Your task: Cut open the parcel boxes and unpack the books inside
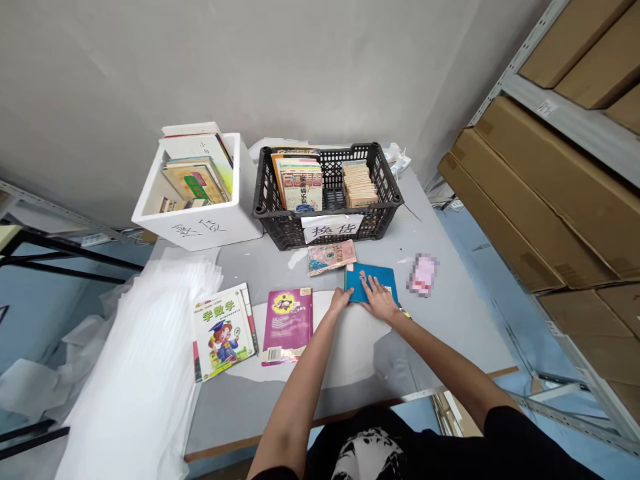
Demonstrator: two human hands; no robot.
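Observation:
A blue book (pixel 375 275) lies flat on the grey table (pixel 450 320). My right hand (pixel 380 300) rests palm-down on its cover with the fingers stretched out. My left hand (pixel 341 299) touches the book's left edge, its fingers curled against the side. A magenta book (pixel 288 325) lies to the left of my hands, and a green-and-white children's book (pixel 223 331) lies further left. A small pinkish book (pixel 331 257) sits just beyond the blue one.
A black plastic crate (pixel 327 193) of books with a paper label stands at the back, a white foam box (pixel 200 193) of books to its left. White foam sheets (pixel 135 373) pile at the left. Metal shelving with cardboard boxes (pixel 550 193) runs along the right.

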